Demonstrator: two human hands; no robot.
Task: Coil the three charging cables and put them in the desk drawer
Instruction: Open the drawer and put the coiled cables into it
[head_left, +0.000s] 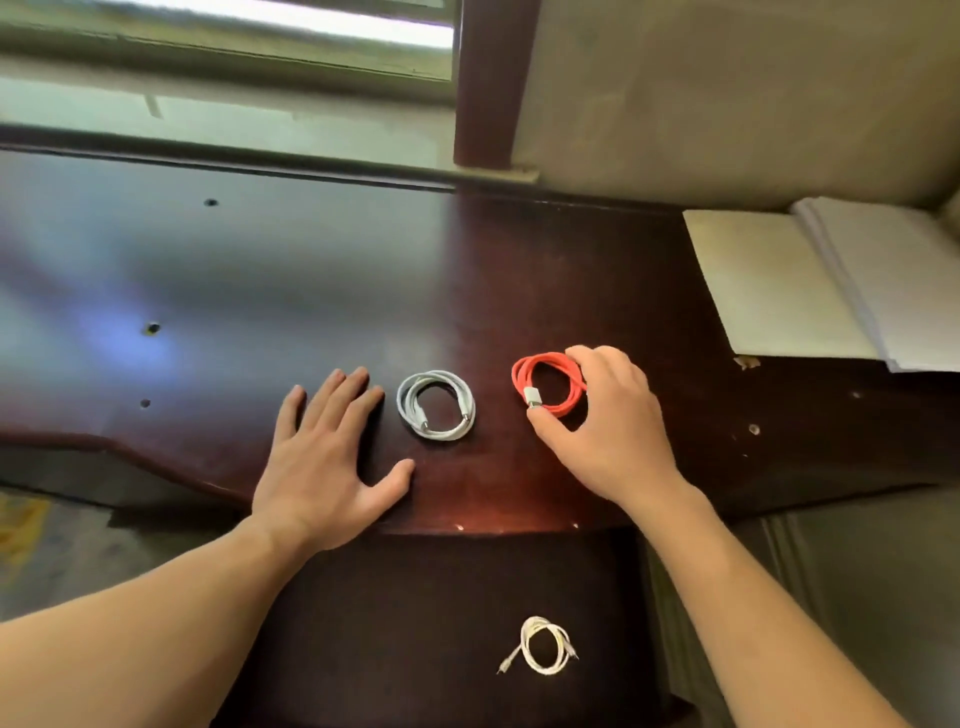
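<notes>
3 coiled cables show in the head view. The red cable lies on the dark desk, near its front edge and a bit right of the middle. The right hand is on it. The thumb and fingers are pinched on the right side of the red coil, and its silver plug sits by the thumb tip.

The grey cable lies in a neat ring just left of the red one, also near the front edge. The 2 coils are near but do not touch. The left hand lies flat on the desk just left of the grey ring, with its fingers spread apart and holding nothing. The fingertips are close to the ring but not on it.

The white cable is coiled in the open drawer below the front edge, toward the right side.

Some white papers lie at the back right corner of the desk.
</notes>
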